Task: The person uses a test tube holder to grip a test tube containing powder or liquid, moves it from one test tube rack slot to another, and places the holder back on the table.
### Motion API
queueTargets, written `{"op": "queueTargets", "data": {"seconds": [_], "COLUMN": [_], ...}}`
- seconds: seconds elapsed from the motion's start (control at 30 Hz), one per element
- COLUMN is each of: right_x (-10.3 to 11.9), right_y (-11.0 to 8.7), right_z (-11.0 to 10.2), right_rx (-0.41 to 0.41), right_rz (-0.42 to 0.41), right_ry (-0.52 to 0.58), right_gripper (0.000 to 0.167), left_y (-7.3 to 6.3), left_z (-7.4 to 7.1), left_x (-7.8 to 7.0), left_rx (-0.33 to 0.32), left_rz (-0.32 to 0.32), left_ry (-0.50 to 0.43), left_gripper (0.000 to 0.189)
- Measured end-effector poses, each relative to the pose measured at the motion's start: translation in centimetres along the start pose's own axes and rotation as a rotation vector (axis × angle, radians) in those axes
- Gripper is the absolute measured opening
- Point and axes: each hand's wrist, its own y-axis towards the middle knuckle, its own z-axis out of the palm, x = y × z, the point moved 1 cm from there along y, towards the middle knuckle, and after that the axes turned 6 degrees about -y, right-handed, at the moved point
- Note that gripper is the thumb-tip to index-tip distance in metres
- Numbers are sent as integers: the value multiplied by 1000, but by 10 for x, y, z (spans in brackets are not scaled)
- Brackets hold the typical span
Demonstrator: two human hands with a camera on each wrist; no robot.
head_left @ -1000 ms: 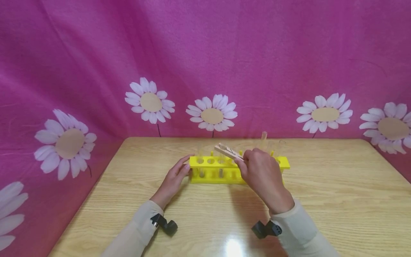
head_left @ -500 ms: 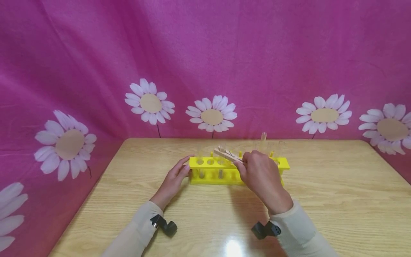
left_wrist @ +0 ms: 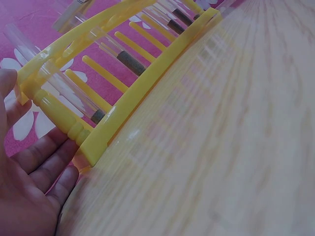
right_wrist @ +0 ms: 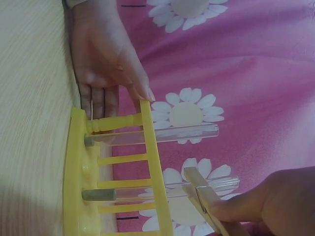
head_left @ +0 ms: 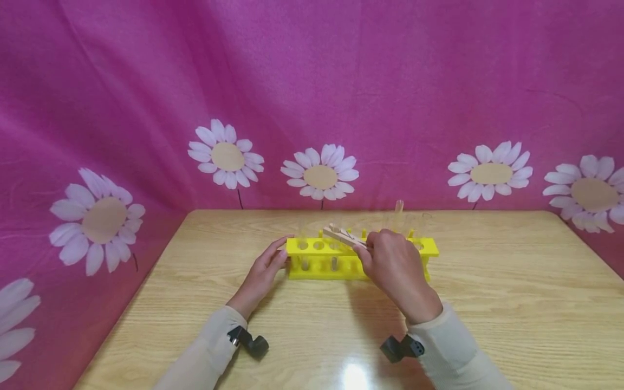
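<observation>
A yellow test tube rack [head_left: 361, 275] stands on the table, with several clear test tubes upright in it. My left hand [head_left: 260, 273] holds its left end, thumb and fingers about the top plate's corner and the end post. In my right hand [head_left: 397, 271] is a wooden test tube clamp [right_wrist: 204, 196], gripped by its handles. The clamp's tip lies at the upper part of a test tube [right_wrist: 98, 194] with dark grey contents; whether it squeezes the glass I cannot tell. Another test tube [right_wrist: 187, 132] stands nearest my left hand. My right hand hides part of the rack in the head view.
More test tubes rise at the rack's right side, one taller tube [head_left: 399, 208] among them. Yellow pegs [left_wrist: 106, 73] line the rack's back. The wooden table [head_left: 512, 281] ends at a pink cloth [head_left: 390, 97] with white flowers.
My right hand and the clamp have sunk slightly toward the rack. My left hand and the rack stay in place.
</observation>
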Motion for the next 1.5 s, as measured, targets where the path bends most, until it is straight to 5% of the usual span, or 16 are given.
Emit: {"op": "queueTargets", "data": {"seconds": [1.03, 1.5], "right_x": [0, -1], "right_y": [-1, -6], "right_z": [-4, -22], "right_rx": [40, -45], "right_rz": [32, 16], "right_ry": [-20, 29], "right_gripper": [25, 24], "left_y": [0, 0], "left_z": [1, 2], "left_x": [-2, -3], "left_rx": [-15, -18], "left_rz": [-62, -66], "left_ry": [59, 66], "left_gripper": [46, 45]}}
